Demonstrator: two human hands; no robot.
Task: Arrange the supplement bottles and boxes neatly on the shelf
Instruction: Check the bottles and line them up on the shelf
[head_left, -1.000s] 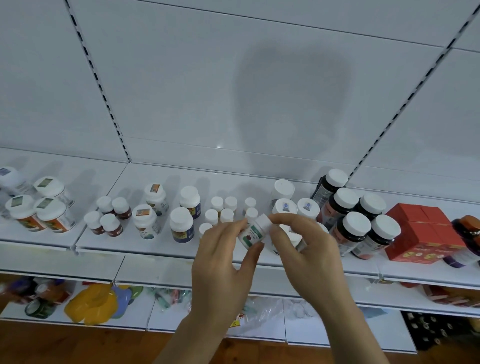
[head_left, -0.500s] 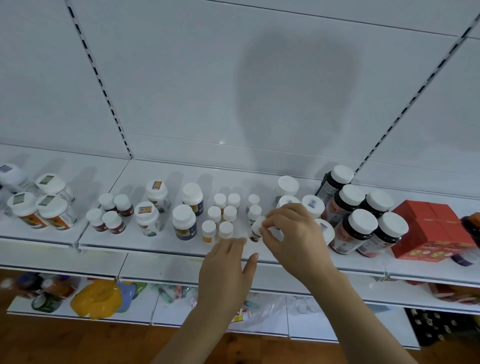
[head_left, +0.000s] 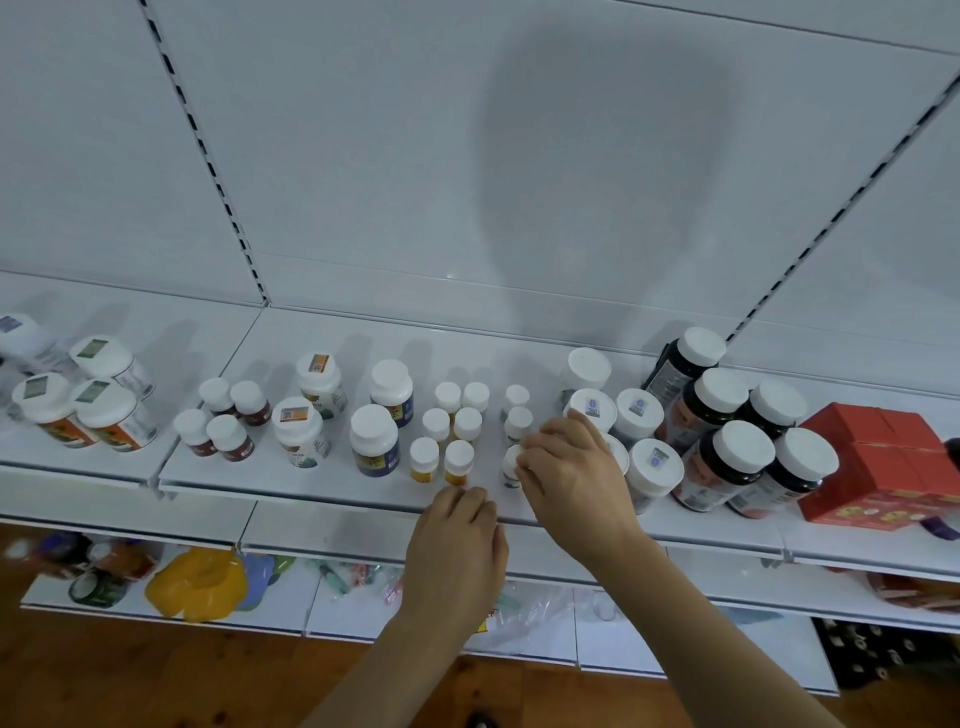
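Note:
A small white-capped bottle (head_left: 510, 461) stands near the front of the white shelf (head_left: 322, 486), in line with two like bottles (head_left: 518, 421) behind it. My right hand (head_left: 571, 467) grips this front bottle from the right, fingers curled over its cap and side. My left hand (head_left: 457, 540) hovers at the shelf's front edge, just below a yellow-labelled small bottle (head_left: 459, 460), fingers loosely curled and holding nothing. Most of the gripped bottle's label is hidden by my fingers.
Wide white-lidded bottles (head_left: 654, 467) and dark bottles (head_left: 737, 452) crowd the right hand's far side, then red boxes (head_left: 872, 457). To the left stand blue-labelled bottles (head_left: 374, 439), green-labelled ones (head_left: 300, 428), small brown ones (head_left: 228, 436) and orange-labelled jars (head_left: 109, 410). A lower shelf holds a yellow item (head_left: 202, 582).
The small bottle, held in both hands in front of the shelf a second ago, now stands on the shelf under my right hand. My left hand let go and dropped to the shelf edge.

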